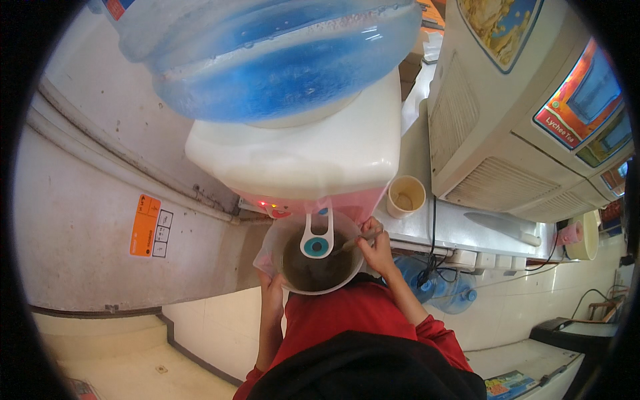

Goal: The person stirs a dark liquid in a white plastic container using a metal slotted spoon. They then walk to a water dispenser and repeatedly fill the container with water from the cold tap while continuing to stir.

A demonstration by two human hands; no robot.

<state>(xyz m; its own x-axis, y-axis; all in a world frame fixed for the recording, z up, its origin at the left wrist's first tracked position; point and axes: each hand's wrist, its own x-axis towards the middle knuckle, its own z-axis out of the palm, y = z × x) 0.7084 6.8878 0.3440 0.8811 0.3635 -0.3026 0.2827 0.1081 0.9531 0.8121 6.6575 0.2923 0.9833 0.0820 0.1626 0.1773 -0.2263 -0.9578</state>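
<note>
A translucent plastic jug (272, 235) of dark brown liquid is held against my body, under the front of a pink and white water dispenser (295, 155). My left hand (270, 287) grips the jug at its left side, partly hidden behind the wall. My right hand (376, 250) is closed around the handle of a stirring utensil (350, 244), close to the jug's right rim. The utensil's far end is hidden in the liquid. A white lever-like part with a teal ring (317, 247) overlaps the jug's opening.
A blue water bottle (280, 65) sits on the dispenser. To the right are a cream cup (406, 196), a drink machine (505, 135) and a large knife (505, 227) on the metal counter (407, 226). Bottles (452, 292) and cables lie below. A wall (90, 240) borders the left.
</note>
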